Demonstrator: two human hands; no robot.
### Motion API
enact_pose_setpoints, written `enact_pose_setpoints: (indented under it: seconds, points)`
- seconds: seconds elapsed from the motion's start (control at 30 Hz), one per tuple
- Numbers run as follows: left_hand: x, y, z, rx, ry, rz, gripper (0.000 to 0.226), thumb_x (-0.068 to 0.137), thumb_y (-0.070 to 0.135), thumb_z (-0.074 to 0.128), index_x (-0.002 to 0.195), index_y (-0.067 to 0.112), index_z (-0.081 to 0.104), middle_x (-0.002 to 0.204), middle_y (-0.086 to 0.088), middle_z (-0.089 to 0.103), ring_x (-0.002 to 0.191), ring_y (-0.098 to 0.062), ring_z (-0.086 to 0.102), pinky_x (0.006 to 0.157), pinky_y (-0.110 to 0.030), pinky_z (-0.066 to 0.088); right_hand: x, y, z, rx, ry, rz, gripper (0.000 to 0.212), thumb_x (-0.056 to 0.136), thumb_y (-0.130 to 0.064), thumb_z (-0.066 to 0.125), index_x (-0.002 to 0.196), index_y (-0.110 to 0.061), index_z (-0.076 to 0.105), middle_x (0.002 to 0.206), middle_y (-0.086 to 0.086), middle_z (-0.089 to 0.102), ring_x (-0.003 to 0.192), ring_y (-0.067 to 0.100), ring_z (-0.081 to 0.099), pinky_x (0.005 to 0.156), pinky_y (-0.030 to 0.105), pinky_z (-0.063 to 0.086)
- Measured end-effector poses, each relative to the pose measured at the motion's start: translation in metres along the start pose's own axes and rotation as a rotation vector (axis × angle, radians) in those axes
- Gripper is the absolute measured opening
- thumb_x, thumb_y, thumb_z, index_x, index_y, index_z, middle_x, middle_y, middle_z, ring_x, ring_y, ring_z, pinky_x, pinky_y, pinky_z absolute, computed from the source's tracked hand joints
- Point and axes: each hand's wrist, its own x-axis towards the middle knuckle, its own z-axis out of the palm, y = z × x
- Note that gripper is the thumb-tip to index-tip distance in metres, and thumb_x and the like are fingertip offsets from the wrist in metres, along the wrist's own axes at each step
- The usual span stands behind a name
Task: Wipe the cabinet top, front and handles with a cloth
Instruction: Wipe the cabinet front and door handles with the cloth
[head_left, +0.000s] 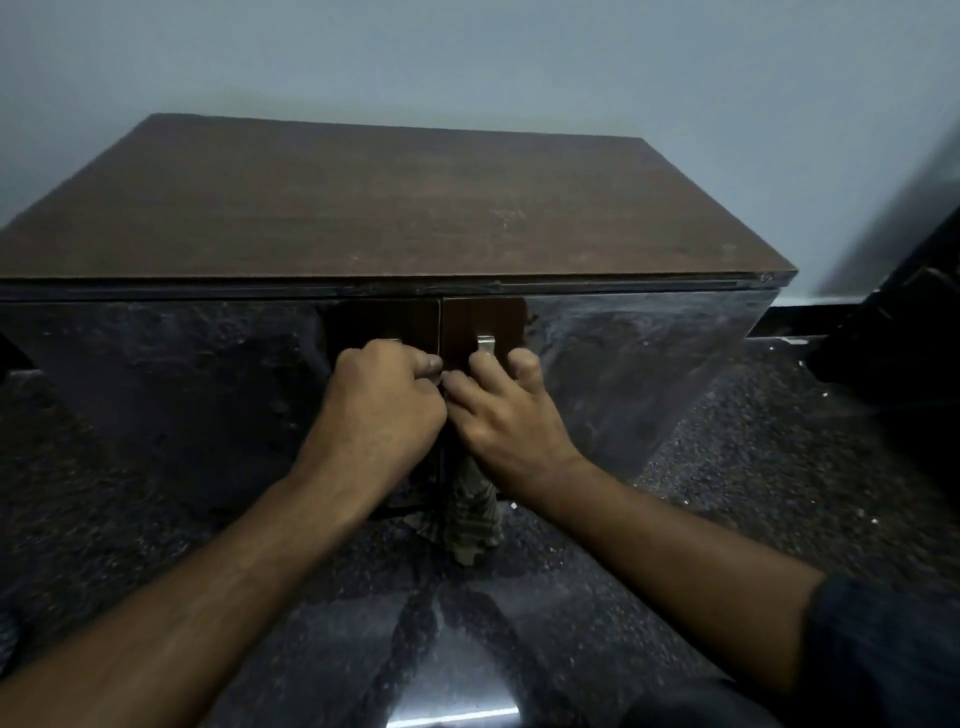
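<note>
This looks like a plain room in a home or a small office, though which of the two cannot be told. A low wooden cabinet with two glossy dark doors and metal handles stands against a bare, pale blue-grey wall. Under it runs a polished, speckled dark stone floor with a dark skirting along the wall.

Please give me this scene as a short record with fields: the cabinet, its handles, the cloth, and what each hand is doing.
cabinet: brown wooden top, two doors, closed
handles: right metal handle partly visible; left one mostly hidden behind the left hand
cloth: checked cloth hangs down below the hands, in front of the doors
left hand: fingers curled at the left handle; what it holds cannot be told
right hand: fingers spread at the right handle
floor: dark speckled floor
</note>
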Motion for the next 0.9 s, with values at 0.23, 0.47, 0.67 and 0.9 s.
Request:
enact_pose_setpoints:
  seconds: [0.23,0.47,0.67,0.9]
  points:
    - [0.001,-0.002,0.004,-0.024,-0.05,-0.072,0.03,0.087,0.007,0.056,0.11,0.015,0.074,0.101,-0.001,0.075,0.092,-0.011,0.07,0.086,-0.031,0.058,-0.017,0.001,0.002,-0.092,-0.131,-0.157,0.014,0.087,-0.014,0.06,0.078,-0.013,0.07,0.079,0.001,0.064,0.102,0.025,0.054,0.087,0.041,0.032]
    - [0.001,0.002,0.004,-0.053,-0.052,-0.053,0.03,0.089,0.006,0.057,0.111,0.016,0.074,0.103,0.0,0.075,0.094,-0.009,0.069,0.082,-0.021,0.056,-0.009,0.006,-0.006,-0.136,-0.076,-0.076,0.021,0.096,-0.014,0.051,0.094,-0.011,0.071,0.093,0.004,0.067,0.109,0.026,0.054,0.088,0.039,0.031]
    - [-0.001,0.0,-0.002,-0.038,-0.023,-0.02,0.032,0.092,0.006,0.055,0.118,0.017,0.07,0.111,0.002,0.073,0.1,-0.007,0.067,0.084,-0.019,0.053,-0.017,0.001,0.001,-0.098,-0.255,-0.211,0.017,0.088,-0.015,0.055,0.081,-0.014,0.071,0.086,0.003,0.067,0.105,0.026,0.056,0.089,0.04,0.031]
    - [0.002,-0.003,-0.001,-0.059,-0.036,-0.001,0.03,0.09,0.007,0.059,0.116,0.016,0.072,0.107,0.003,0.074,0.098,-0.006,0.067,0.077,-0.01,0.048,0.003,0.014,-0.028,0.077,-0.081,0.015,0.017,0.097,-0.007,0.055,0.099,0.001,0.07,0.095,0.017,0.066,0.085,0.032,0.057,0.075,0.044,0.043]
